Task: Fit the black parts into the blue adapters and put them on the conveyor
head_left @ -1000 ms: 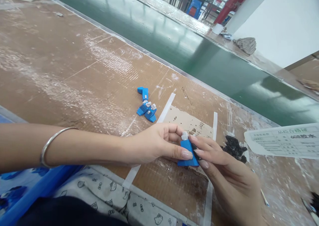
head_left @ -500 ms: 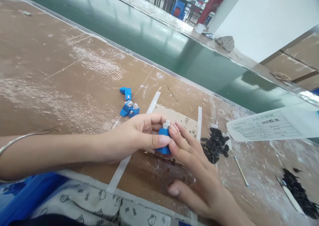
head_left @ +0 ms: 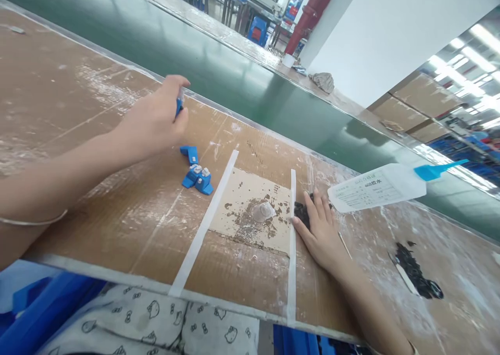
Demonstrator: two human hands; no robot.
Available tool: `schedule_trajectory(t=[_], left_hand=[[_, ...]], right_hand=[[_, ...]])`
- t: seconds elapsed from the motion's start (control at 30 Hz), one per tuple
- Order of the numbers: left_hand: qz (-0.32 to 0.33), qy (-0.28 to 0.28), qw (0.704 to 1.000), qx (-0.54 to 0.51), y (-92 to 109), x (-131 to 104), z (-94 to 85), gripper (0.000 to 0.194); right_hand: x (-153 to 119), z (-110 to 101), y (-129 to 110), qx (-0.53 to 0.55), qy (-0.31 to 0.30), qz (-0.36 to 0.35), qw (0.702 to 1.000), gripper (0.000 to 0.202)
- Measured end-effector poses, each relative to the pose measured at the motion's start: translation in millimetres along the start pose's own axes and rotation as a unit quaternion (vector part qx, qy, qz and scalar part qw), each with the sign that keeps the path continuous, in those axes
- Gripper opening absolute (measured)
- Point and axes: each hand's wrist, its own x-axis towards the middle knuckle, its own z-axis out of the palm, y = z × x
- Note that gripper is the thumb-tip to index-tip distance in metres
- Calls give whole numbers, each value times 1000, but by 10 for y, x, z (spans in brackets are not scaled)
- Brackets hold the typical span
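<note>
My left hand (head_left: 158, 112) is raised near the far edge of the bench, its fingers closed round a small blue plastic part (head_left: 178, 106) that is mostly hidden. Below it on the bench lie several blue parts (head_left: 197, 179) with pale grey pegs. My right hand (head_left: 320, 230) rests with fingers stretched and apart on a pile of small black pieces (head_left: 302, 214), covering most of them. Between the hands a piece of cardboard (head_left: 238, 188), stained and wet-looking, carries a small clear round cap or dish (head_left: 263, 212).
A translucent glue bottle (head_left: 375, 188) with a blue nozzle lies right of my right hand. Farther right are more black pieces (head_left: 414, 271) and a white-handled tool (head_left: 406, 277). White tape strips (head_left: 292, 277) flank the cardboard. A green conveyor belt (head_left: 250, 84) runs behind the bench.
My left hand has carried the blue part up and left, away from my right hand toward the belt. My right hand has let go of it and moved right onto the black pieces.
</note>
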Motion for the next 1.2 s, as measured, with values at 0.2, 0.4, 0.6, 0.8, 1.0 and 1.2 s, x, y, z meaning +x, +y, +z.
schedule_trajectory(t=[0.2, 0.4, 0.6, 0.8, 1.0, 1.2], left_hand=[[-6, -144, 981, 129, -572, 204, 187, 29], [44, -148, 982, 111, -618, 197, 265, 17], [101, -110, 973, 173, -405, 130, 189, 45], [56, -182, 981, 28, -189, 100, 45, 42], [84, -163, 983, 21, -147, 61, 93, 39], [57, -249, 967, -7, -135, 44, -21, 37]], right_hand=[[498, -178, -110, 19, 35, -18, 999, 67], [713, -586, -146, 58, 5, -82, 995, 32], [674, -451, -211, 73, -6, -132, 989, 27], [623, -337, -125, 81, 27, -135, 987, 29], [625, -319, -81, 97, 40, -117, 988, 28], [631, -260, -103, 134, 48, -67, 988, 25]])
